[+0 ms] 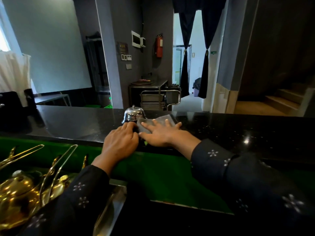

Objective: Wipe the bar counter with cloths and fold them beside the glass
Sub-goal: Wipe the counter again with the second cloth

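Note:
A grey cloth (162,120) lies flat on the black bar counter (238,130), just right of a chrome service bell (134,114). My right hand (160,133) presses flat on the cloth with fingers spread. My left hand (121,142) rests at the cloth's left edge by the bell, fingers curled down; whether it pinches the cloth is hidden. No glass shows in view.
A green mat (153,176) covers the lower ledge in front of me. Brass teapots (18,198) and gold tongs (56,166) stand at the lower left. A dark object (15,106) sits on the counter's far left. Behind the counter are a metal trolley (160,97) and stairs (281,99).

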Available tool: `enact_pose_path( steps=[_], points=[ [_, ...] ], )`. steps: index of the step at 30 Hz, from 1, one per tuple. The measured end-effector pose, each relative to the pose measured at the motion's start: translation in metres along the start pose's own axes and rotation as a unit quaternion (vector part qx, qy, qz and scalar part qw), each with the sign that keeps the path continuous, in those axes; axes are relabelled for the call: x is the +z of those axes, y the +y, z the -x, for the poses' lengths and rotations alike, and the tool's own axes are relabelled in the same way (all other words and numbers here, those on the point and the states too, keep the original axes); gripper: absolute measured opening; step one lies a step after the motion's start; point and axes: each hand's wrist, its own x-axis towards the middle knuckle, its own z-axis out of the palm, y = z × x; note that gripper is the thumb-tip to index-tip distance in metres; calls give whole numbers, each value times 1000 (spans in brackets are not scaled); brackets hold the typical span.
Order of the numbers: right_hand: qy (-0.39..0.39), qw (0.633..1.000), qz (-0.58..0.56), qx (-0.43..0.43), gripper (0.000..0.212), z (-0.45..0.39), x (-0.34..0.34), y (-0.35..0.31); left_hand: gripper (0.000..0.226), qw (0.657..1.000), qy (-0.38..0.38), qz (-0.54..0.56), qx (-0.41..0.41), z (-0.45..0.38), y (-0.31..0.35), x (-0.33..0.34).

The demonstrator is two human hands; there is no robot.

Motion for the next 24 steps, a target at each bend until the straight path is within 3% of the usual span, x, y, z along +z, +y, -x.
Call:
enact_pose_path(
  steps=[5, 11, 13, 16, 22, 24],
  points=[
    [21, 1000, -8, 21, 66, 17, 0, 43, 38, 999, -40, -12, 12, 2, -2, -7],
    [40, 971, -26, 234, 68, 94, -5, 201, 41, 998, -52, -19, 1, 7, 7, -11],
    [26, 959, -34, 281, 69, 116, -8, 221, 41, 998, -53, -21, -8, 9, 11, -11],
    [31, 959, -30, 280, 70, 114, -8, 191, 40, 998, -51, -24, -24, 8, 15, -10],
    [49, 996, 19, 72, 70, 74, 11, 32, 41, 997, -68, -23, -37, 11, 18, -12],
    [43, 998, 18, 36, 68, 73, 14, 16, 42, 996, -75, -23, -42, 11, 15, -14]
  ],
)
